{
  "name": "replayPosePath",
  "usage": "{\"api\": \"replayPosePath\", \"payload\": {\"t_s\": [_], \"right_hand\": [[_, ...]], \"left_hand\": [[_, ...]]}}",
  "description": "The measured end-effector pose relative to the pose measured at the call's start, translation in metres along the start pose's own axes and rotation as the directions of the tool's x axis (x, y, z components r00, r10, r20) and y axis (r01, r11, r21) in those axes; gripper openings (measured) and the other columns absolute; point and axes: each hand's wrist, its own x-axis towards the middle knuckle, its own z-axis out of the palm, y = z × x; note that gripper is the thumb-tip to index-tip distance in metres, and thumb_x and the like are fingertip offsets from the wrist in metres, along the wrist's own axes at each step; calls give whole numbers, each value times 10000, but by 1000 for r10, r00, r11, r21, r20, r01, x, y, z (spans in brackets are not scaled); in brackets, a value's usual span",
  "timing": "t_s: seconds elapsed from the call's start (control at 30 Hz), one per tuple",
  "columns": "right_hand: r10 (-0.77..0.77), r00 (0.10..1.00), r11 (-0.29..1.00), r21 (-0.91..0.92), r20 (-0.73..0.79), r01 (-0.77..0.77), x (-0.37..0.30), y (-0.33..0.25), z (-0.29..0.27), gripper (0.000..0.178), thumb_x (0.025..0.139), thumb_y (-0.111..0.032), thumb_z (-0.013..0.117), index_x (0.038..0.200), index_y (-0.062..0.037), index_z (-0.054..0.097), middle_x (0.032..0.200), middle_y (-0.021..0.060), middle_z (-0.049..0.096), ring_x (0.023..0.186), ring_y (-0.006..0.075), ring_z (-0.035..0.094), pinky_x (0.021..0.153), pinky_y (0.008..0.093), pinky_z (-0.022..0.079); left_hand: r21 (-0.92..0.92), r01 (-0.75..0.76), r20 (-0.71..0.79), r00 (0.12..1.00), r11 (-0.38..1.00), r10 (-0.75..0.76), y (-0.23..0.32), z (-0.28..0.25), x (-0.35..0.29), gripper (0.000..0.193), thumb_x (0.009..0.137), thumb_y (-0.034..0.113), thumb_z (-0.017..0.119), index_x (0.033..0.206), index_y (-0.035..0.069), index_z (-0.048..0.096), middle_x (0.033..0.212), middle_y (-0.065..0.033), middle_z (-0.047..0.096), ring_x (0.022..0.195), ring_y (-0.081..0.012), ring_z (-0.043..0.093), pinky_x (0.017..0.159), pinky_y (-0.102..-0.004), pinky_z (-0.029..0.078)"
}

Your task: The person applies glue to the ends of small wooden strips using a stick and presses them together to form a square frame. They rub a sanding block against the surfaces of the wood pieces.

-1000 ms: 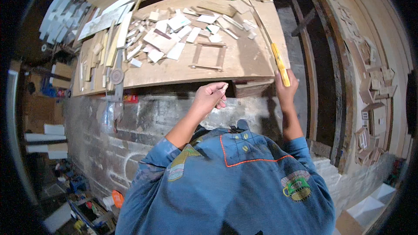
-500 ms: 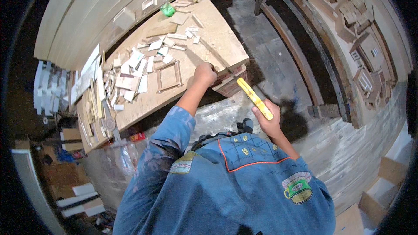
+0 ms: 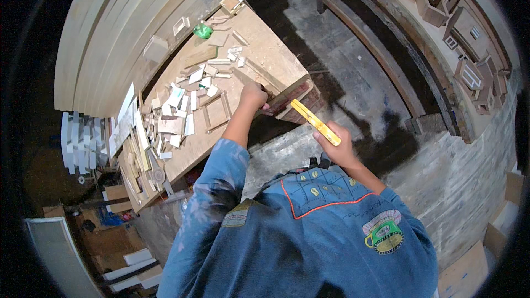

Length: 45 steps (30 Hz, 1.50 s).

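Note:
My left hand (image 3: pixel 254 97) is closed at the workbench's (image 3: pixel 270 36) near edge, close to its right corner. Its fingertips are mostly hidden, so what they grip cannot be made out. In my right hand (image 3: pixel 338 144) is a yellow-handled tool (image 3: pixel 316 122), held slantwise just off the bench corner. The handle's far end points up and left toward the bench edge; whether a blade runs on from it is unclear. Under that corner shows a reddish, brick-patterned panel (image 3: pixel 305 105). A small wooden frame (image 3: pixel 216 111) lies left of my left hand.
White and wooden offcuts (image 3: pixel 179 107) cover the bench's left half. Near the back sits a green plastic bundle (image 3: pixel 202 31). Long pale boards (image 3: pixel 118 33) stand behind the bench. Dark beams (image 3: pixel 381 49) cross at the right, beside small wooden house models (image 3: pixel 469 74).
My view has turned a little, shifting the bench in the picture. More of the brick-patterned panel shows under the corner. Both hands keep nearly the same places by the bench edge.

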Motion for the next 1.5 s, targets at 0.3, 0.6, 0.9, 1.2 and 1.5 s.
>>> {"api": "replayPosePath", "payload": {"t_s": [0.3,0.6,0.9,1.2,1.5], "right_hand": [[40,999,999,19,28,-41,1,8,11,278,800,-128,720,664,-27,499,578,53,414,529,113,390,489,308,325],[-29,998,999,-43,55,32,1,6,19,220,798,-123,720,688,-29,555,547,86,480,472,146,460,461,316,349],[22,998,998,-61,59,-19,-9,16,27,150,814,-129,696,772,-28,594,615,131,551,518,238,551,490,340,411],[52,998,989,-138,48,-45,-31,28,9,189,821,-149,698,750,-32,568,587,111,506,496,196,502,490,331,404],[-70,997,992,-104,-17,68,16,-3,0,163,836,-155,698,794,-24,610,643,44,528,560,149,502,524,286,401]], "left_hand": [[-147,130,8,991,981,-130,-5,10,24,162,805,3,539,873,-88,655,733,-215,679,613,-287,696,596,-344,562],[-299,159,46,987,941,-153,-21,19,36,167,810,-39,522,899,-125,634,793,-235,674,583,-284,691,468,-347,558],[-416,100,35,995,904,-95,-8,15,25,173,794,-68,517,923,-140,608,766,-220,664,562,-293,683,415,-341,535],[-602,124,68,992,789,-103,-40,34,29,86,782,7,614,839,-56,626,700,-142,640,518,-217,652,430,-306,523],[-885,-90,-17,987,456,161,-62,27,-67,342,889,125,621,1215,25,590,803,-10,596,632,-87,547,567,-216,456]]}}
